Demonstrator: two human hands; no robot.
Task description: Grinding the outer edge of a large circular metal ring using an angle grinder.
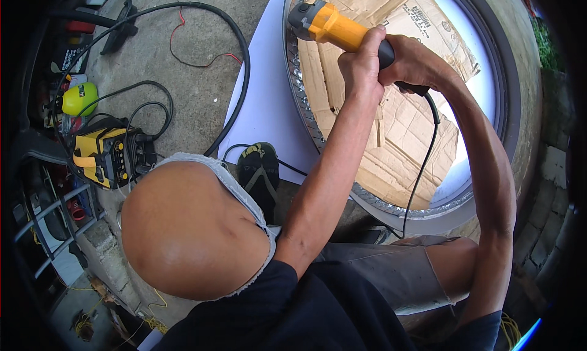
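Note:
Both my hands are closed on a yellow and black angle grinder (pixel 342 30). My left hand (pixel 362 67) wraps round its body, and my right hand (pixel 413 62) grips the dark rear end, where a thin black cord (pixel 428 149) leaves it and hangs down. The grinder's grey head points left, over the far-left edge of a large round grey metal ring (pixel 304 103). Its disc cannot be made out. Inside the ring lie flattened pieces of brown cardboard (pixel 403 143) on a white sheet (pixel 263 119).
My bare left knee and my sandalled foot (pixel 258 174) are close to the ring's left side. A yellow and black machine (pixel 101 155) and a lime-green container (pixel 79 99) stand on the left. A thick black cable (pixel 244 64) and a red wire (pixel 177 33) curve over the concrete.

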